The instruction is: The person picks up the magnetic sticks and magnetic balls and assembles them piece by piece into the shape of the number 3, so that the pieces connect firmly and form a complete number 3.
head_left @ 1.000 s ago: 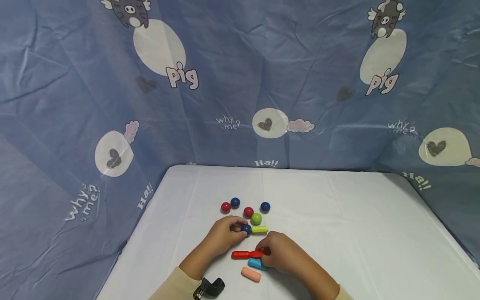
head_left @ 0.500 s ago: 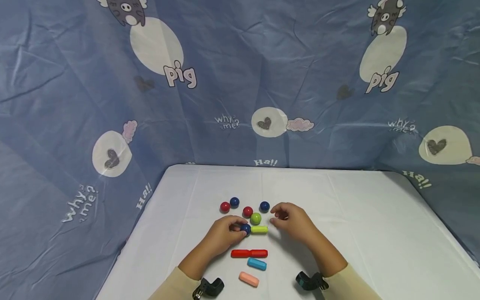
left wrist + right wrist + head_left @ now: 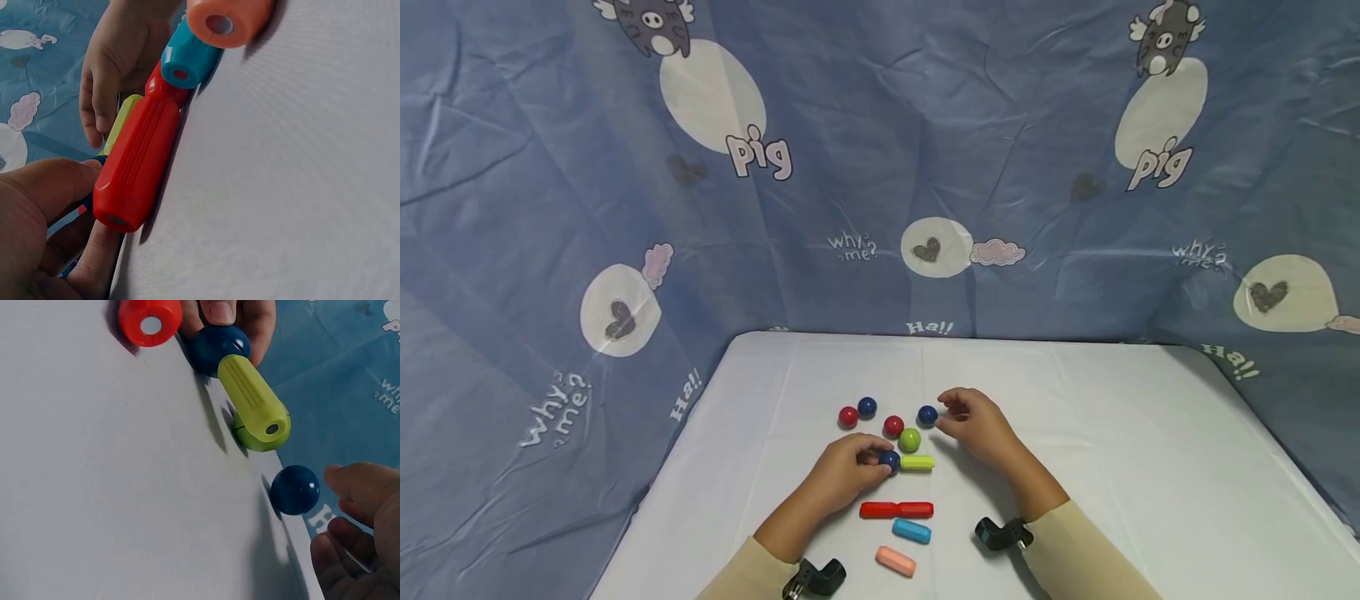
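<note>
My left hand (image 3: 842, 473) pinches a dark blue ball (image 3: 890, 462) between thumb and fingers. A yellow-green magnetic rod (image 3: 250, 394) sticks out from that ball towards the right, its end showing a metal disc. My right hand (image 3: 979, 429) is beside another blue ball (image 3: 295, 490), thumb and fingers spread around its right side with a small gap in the right wrist view. Between the two hands lie a green ball (image 3: 909, 440) and a red ball (image 3: 893, 427). Two red rods (image 3: 897, 510) lie end to end in front of the left hand.
A light blue rod (image 3: 912, 531) and a peach rod (image 3: 896, 561) lie nearer the person. Behind the left hand are a red ball (image 3: 847, 417) and a blue ball (image 3: 867, 407). A patterned blue cloth (image 3: 1037, 167) hangs behind the white table (image 3: 1120, 467).
My right hand has left the red rods, which now lie joined in line, and moved up to the far blue ball. My left hand keeps its pinch on its ball.
</note>
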Available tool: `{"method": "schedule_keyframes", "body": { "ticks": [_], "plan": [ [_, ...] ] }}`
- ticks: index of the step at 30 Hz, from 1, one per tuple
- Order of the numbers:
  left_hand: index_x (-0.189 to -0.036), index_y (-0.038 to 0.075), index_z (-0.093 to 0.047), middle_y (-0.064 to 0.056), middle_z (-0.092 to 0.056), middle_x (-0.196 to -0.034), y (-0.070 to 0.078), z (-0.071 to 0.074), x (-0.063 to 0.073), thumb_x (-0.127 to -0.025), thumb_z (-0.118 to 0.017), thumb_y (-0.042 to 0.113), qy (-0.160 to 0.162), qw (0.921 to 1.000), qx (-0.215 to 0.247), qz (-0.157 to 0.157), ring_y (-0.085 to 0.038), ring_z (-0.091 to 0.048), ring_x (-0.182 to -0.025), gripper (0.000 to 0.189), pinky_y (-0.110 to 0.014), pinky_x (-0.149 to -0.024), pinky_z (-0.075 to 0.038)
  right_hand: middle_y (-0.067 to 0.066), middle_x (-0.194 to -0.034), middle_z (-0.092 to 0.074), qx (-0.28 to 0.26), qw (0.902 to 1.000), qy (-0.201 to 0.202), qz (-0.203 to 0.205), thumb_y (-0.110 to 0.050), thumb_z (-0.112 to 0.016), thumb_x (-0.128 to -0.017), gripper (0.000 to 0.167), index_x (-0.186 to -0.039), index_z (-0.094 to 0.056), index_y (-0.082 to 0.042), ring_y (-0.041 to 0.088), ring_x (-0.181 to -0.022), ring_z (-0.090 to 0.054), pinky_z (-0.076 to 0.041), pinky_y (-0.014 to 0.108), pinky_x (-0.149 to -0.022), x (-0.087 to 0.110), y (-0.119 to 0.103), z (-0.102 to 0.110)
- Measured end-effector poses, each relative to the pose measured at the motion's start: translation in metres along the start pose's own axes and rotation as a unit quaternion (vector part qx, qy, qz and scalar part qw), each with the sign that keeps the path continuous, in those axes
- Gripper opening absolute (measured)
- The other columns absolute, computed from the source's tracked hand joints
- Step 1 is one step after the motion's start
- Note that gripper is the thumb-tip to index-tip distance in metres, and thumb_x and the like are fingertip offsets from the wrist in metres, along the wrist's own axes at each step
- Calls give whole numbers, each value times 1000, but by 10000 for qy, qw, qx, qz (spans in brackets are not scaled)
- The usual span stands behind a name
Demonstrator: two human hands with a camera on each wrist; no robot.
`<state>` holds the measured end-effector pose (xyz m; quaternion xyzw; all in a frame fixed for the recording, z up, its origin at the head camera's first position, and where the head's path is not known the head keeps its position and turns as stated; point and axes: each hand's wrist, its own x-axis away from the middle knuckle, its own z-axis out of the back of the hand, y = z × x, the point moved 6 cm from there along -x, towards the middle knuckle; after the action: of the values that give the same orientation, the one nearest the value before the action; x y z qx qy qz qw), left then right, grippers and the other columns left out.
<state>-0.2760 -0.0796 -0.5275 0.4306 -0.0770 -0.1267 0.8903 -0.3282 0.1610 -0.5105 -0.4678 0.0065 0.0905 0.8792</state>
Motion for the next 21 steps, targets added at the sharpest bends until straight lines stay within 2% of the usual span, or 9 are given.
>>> {"method": "schedule_keyframes", "body": {
  "ticks": [8, 21],
  "plan": [
    [-118, 24, -77, 5, -70, -107, -2, 0, -1, -90, -83, 21, -34, 10000, 89, -29, -13, -63, -92, 29, -27, -84, -59, 5, -124, -68, 393, 9991, -166, -88, -19, -84, -89, 40, -127, -72, -14, 25, -113, -69, -56, 47, -99, -9, 0, -13],
    [-118, 25, -78, 6, -71, -106, -2, 0, -1, -90, -83, 22, -18, 10000, 73, -17, -11, -63, -91, 28, -25, -83, -58, 1, -108, -72, 563, 9981, -113, -228, -14, -84, -88, 29, -115, -73, -15, 16, -100, -69, -58, 43, -94, -7, 1, -19]
  ]
}}
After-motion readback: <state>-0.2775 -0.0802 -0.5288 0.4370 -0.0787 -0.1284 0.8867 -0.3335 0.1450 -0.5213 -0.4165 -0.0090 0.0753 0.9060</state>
